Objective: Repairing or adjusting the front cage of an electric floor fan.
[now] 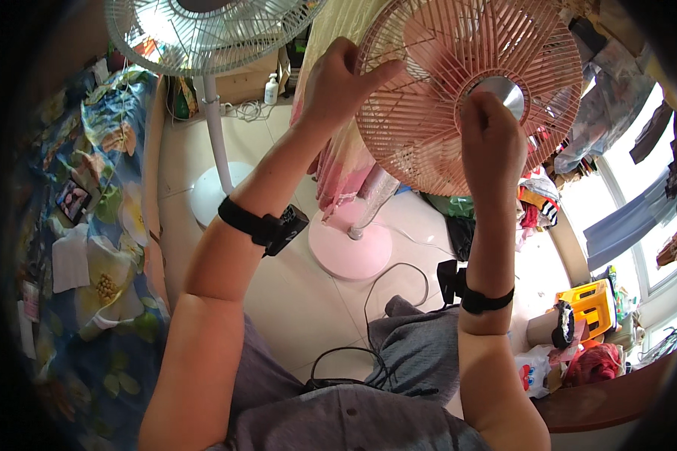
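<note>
A pink standing fan [421, 165] faces me, its round wire guard in front of several pink blades. My left hand [335, 89] is at the guard's left rim; the thumb lies stretched over the front wires and the other fingers curl at the edge. In front of the hub is my right hand [493, 143], with its fingers curled together at the lower left of the silver centre disc [504, 94]. Whatever those fingers pinch is hidden. Below the guard, a partly wrapped pole runs down to a round pink base [350, 244]. Each forearm wears a black strapped device.
A second, white fan [214, 45] stands at the far left. A bed with a blue floral cover [113, 225] lines the left side. A white pump bottle [271, 89] stands at the back. Right are clothes, a yellow basket [590, 308] and bags. Black cable [368, 301] crosses the tiles.
</note>
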`<state>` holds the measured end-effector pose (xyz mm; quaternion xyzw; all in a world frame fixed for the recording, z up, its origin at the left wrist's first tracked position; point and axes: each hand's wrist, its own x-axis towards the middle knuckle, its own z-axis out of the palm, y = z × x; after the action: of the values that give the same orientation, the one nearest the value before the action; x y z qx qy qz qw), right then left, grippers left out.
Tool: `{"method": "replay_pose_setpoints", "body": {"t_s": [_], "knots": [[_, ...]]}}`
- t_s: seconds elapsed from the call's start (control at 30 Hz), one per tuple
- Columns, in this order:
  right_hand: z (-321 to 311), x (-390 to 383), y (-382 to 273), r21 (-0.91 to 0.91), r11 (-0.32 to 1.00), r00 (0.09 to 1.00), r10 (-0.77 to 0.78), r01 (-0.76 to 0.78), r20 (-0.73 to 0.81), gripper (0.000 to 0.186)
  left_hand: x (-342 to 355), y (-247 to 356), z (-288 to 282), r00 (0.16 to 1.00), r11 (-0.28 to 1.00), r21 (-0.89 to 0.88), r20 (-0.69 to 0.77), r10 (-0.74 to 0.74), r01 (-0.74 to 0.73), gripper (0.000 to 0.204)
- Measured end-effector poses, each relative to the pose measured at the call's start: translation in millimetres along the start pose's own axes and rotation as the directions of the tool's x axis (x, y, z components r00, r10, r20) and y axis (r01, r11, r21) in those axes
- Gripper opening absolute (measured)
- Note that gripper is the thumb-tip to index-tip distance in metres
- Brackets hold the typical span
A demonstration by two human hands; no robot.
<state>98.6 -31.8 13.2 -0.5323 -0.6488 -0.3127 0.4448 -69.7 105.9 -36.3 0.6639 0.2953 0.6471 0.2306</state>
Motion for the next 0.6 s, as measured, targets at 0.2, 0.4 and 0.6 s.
{"method": "replay_pose_setpoints", "body": {"t_s": [0.2,0.4,0.6], "knots": [[-4,2,0,0.04,0.999,0.999,0.006,-0.004,-0.044,0.008,0,-5,3,0.995,0.993,-0.103,-0.085,0.055,-0.064,0.064],[-12,6,-2,0.083,0.993,0.995,-0.074,0.08,-0.063,0.006,-1,2,1,0.998,0.999,-0.05,-0.06,0.015,-0.018,0.063],[-2,4,15,-0.003,0.963,0.958,-0.27,0.271,-0.101,0.006,-1,3,1,0.999,0.997,-0.081,-0.054,0.0,-0.005,0.061]]}}
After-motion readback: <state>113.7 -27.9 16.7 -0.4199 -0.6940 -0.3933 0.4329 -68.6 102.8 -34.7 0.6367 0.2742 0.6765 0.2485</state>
